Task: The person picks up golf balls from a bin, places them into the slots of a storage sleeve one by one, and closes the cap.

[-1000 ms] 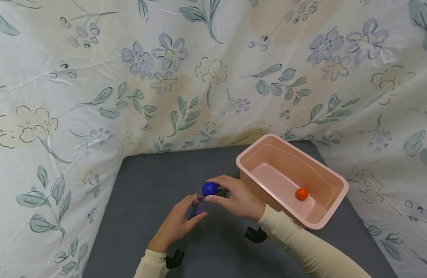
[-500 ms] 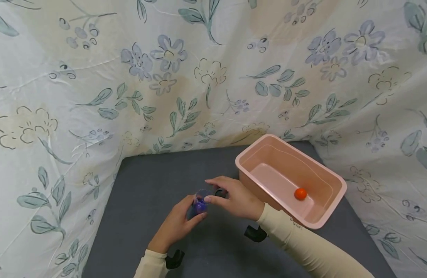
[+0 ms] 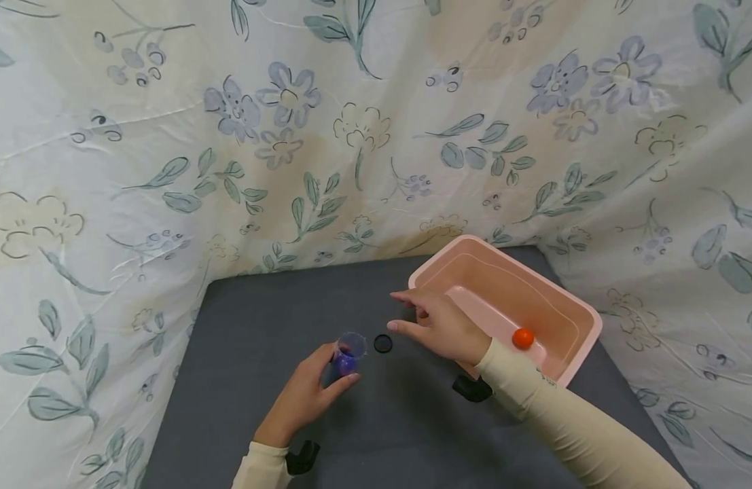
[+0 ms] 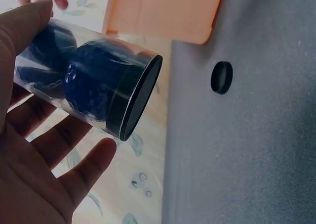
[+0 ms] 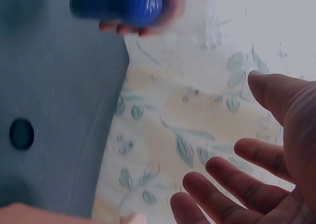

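Head view shows us the left hand [image 3: 308, 394] curled around a clear tube [image 3: 348, 356] standing upright on the grey table [image 3: 272, 319], with blue balls [image 4: 96, 80] stacked inside it — the left wrist view shows two of them above the tube's dark base. Just right of the tube lies a small black cap [image 3: 383, 343], flat on the table and touching neither hand. The right hand [image 3: 439, 326] hovers beyond the cap with relaxed, spread fingers, holding nothing — the right wrist view confirms its bare palm. Behind it we see a pink bin [image 3: 571, 309] with an orange ball [image 3: 523, 338] inside.
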A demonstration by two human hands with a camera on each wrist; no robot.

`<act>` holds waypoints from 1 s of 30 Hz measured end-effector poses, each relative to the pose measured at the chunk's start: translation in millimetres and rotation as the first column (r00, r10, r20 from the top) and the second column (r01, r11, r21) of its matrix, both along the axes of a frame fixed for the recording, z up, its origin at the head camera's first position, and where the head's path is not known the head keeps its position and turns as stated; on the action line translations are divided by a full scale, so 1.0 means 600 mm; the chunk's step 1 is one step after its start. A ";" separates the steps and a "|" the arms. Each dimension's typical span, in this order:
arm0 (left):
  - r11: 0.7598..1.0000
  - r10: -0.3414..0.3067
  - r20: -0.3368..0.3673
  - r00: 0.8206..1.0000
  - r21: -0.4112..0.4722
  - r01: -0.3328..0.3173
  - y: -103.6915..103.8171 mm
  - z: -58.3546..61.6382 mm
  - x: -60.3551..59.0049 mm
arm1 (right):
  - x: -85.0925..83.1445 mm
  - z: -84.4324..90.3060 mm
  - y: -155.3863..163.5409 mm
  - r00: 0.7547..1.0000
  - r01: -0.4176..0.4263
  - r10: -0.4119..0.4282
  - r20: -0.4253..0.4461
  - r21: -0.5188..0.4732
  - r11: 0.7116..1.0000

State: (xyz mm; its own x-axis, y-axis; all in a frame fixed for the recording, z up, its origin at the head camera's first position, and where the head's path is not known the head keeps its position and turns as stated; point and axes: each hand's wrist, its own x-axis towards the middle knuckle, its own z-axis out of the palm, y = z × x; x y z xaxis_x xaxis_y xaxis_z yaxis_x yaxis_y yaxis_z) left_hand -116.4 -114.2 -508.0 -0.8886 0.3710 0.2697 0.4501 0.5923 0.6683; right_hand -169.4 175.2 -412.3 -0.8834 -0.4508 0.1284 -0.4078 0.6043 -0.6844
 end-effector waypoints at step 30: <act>1.000 0.015 0.017 1.000 -0.023 -0.014 0.001 -0.001 0.006 | -0.103 -0.058 0.181 0.989 0.130 -0.141 0.051 0.172 0.976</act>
